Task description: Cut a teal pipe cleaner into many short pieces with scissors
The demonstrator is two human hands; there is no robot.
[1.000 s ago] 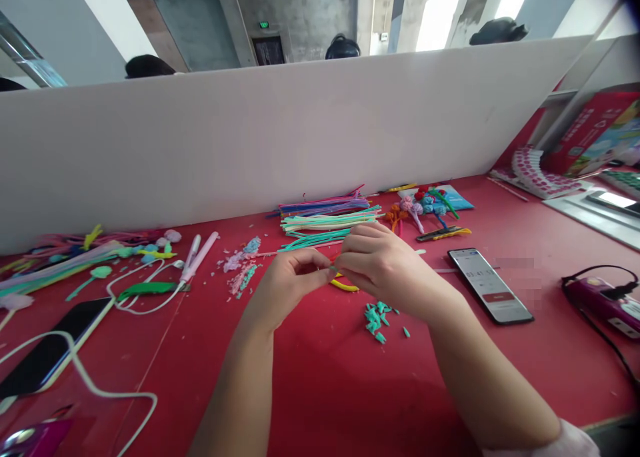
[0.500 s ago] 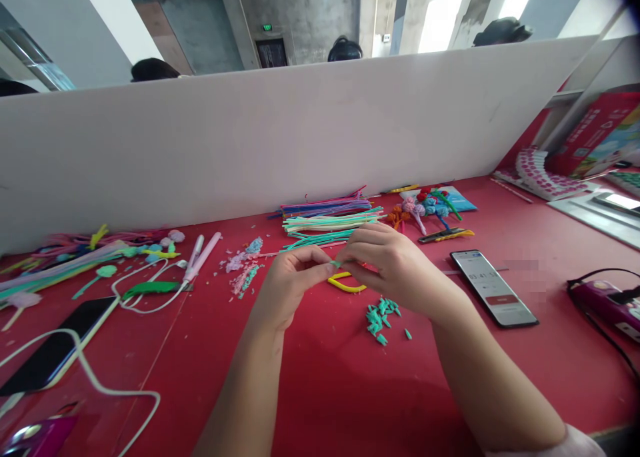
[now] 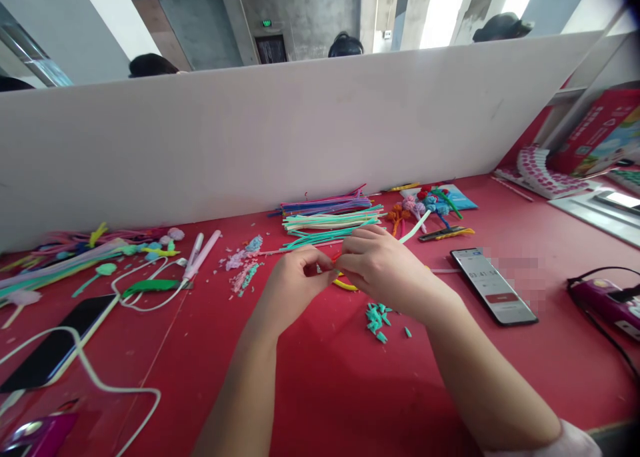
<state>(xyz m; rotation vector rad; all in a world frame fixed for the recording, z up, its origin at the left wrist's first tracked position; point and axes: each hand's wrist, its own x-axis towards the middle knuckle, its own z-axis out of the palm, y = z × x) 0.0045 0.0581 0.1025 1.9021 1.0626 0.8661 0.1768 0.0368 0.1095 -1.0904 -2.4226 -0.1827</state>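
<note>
My left hand (image 3: 295, 284) is closed in a pinch, its thumb and finger meeting the fingertips of my right hand. My right hand (image 3: 377, 264) is closed as well, and a pale green pipe cleaner (image 3: 416, 226) sticks out behind it toward the far right. What sits between the two sets of fingertips is mostly hidden; a small red spot shows there. Beneath my hands lies a curved yellow handle (image 3: 346, 285), partly covered. Just below my right hand is a small pile of cut green pipe cleaner pieces (image 3: 377, 320) on the red table (image 3: 340, 390).
Bundles of pipe cleaners (image 3: 333, 221) lie by the white partition (image 3: 280, 137). Colourful pipe cleaner flowers (image 3: 425, 204) are at the back right. One phone (image 3: 495, 287) lies right, another phone (image 3: 60, 344) left, beside a white cable (image 3: 100, 384). Fluffy scraps (image 3: 245, 264) lie left of centre.
The pale green pipe cleaner now projects behind my right hand. The small green bit between my fingertips is no longer seen. My right hand has shifted slightly left.
</note>
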